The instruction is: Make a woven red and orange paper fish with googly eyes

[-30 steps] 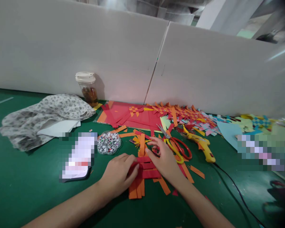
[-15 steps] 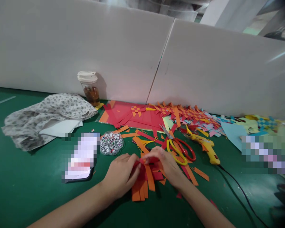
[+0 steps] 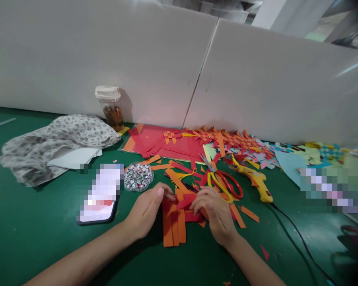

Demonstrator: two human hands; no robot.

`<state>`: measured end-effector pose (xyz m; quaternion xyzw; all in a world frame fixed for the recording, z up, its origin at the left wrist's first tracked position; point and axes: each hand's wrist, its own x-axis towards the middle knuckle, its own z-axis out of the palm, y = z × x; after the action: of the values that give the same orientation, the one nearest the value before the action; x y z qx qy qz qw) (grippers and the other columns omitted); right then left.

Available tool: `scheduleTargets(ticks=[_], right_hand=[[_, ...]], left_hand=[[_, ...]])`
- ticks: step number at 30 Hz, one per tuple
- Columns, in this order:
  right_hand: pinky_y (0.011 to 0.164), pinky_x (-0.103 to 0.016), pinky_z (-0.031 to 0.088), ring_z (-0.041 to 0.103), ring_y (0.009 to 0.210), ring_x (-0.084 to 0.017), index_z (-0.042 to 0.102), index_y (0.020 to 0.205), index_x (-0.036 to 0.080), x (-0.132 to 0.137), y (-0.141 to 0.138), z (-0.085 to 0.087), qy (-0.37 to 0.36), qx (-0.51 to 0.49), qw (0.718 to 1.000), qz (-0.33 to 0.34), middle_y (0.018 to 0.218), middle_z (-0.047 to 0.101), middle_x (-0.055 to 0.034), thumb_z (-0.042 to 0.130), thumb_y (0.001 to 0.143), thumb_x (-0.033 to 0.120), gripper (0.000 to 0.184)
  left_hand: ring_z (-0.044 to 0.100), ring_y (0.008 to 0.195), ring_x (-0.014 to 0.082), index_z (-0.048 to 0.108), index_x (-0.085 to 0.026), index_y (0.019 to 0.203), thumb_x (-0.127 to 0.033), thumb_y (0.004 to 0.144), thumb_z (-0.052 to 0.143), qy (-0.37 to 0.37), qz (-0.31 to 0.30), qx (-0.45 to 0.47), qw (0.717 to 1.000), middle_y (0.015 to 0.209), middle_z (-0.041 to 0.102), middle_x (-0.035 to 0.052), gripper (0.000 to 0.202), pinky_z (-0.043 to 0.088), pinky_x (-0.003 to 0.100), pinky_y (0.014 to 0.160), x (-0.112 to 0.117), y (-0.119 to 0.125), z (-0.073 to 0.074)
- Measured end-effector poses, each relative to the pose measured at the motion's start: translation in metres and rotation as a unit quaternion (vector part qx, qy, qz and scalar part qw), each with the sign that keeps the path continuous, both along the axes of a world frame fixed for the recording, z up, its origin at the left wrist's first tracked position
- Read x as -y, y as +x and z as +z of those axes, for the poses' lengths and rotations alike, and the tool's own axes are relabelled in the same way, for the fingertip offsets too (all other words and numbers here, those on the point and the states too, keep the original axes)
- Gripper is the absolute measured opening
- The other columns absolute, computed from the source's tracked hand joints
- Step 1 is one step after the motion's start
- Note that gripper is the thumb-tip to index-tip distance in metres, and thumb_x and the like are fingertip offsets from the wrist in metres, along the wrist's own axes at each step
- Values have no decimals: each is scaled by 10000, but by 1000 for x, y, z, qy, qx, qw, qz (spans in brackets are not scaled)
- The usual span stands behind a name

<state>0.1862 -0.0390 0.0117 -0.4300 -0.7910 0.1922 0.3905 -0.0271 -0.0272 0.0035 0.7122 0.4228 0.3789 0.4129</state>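
Note:
A weave of orange and red paper strips (image 3: 174, 226) lies on the green table between my hands, its orange ends hanging toward me. My left hand (image 3: 147, 208) is at its left edge, thumb raised apart and fingertips reaching over the top strips. On the other side, my right hand (image 3: 216, 214) has its fingers curled and pinched on a red paper strip (image 3: 185, 201) that crosses the orange ones. The right fingertips partly cover the strip's end. Just behind the right hand lie scissors (image 3: 223, 182) with red and yellow handles.
To the left are a phone (image 3: 100, 194), a round clear case of small eyes (image 3: 139, 176), a patterned cloth (image 3: 56, 135) and a lidded cup (image 3: 111, 111). A yellow glue gun (image 3: 256, 180) trails its cord at right. Finished woven pieces (image 3: 232, 141) pile against the white partition (image 3: 137, 67).
My left thumb has lifted off the weave and that hand has drawn slightly left. My right hand has shifted right and lower, onto the red strip. The view has tilted slightly.

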Motion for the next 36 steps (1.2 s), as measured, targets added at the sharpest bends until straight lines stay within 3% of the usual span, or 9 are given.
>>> scheduleTargets(ticks=[3,6,10,15,19,31,36], right_hand=[[816,-399,370,503,599,-169,485,574,232,2,-1,1,41,-17,999,-20,549,540,-5,194,947,337,484],[772,-383,384,484,578,-165,476,600,230,3,-4,1,61,-16,996,-71,561,519,-6,254,935,275,404],[667,-337,387,488,646,-178,502,630,214,0,-7,0,48,4,992,-113,601,529,-24,387,900,232,294],[668,-313,387,496,673,-167,514,640,208,-1,-8,-1,32,-40,988,-143,627,536,-19,393,906,213,292],[656,-300,388,503,661,-159,525,633,202,-4,-5,-3,30,-73,984,-157,627,541,-12,407,910,241,303],[652,-296,387,505,649,-154,520,615,203,-4,-6,-6,8,-93,984,-155,618,545,-6,410,912,262,323],[668,-309,399,512,663,-160,526,620,204,-4,-4,-6,5,-91,983,-160,624,550,-13,403,912,280,326]], left_hand=[[537,1051,204,583,-220,1008,-293,944,237,98,-24,-71,992,1076,630,52,359,394,385,932,0,2,1],[402,1217,249,598,-257,1076,-260,899,378,201,-66,-202,956,1274,523,48,283,272,488,1033,2,5,2],[356,1258,264,555,-276,1143,-222,852,441,248,-110,-280,921,1348,454,54,318,225,536,1050,6,7,1],[410,1182,245,526,-217,1116,-226,841,455,226,-38,-266,936,1247,509,71,284,268,491,1040,0,11,2],[417,1131,274,567,-211,1021,-274,806,527,220,-16,-277,935,1194,503,77,227,332,461,980,-13,20,10],[473,950,273,632,-182,742,-373,609,724,114,-102,-327,933,926,539,60,250,393,379,797,-42,34,25],[529,738,192,591,-188,685,-339,628,699,42,-146,-263,953,743,582,4,195,369,274,615,-45,26,28]])
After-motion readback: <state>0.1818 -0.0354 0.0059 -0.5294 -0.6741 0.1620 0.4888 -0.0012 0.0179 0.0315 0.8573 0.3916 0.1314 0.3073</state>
